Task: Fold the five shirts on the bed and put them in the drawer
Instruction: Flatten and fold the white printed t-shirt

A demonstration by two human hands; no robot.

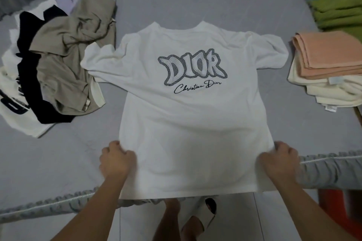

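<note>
Head view: white shirt [188, 115] between gripping left hand [117, 159] and right hand [279, 160]

Soft, dim, even light is falling across the scene, casting only faint shadows. The wide lens is bending the edges, and slight blur is softening everything.

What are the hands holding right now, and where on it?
Both hands grip the white shirt: the left hand at its left side edge, the right hand at its right side edge, near the hem.
</note>
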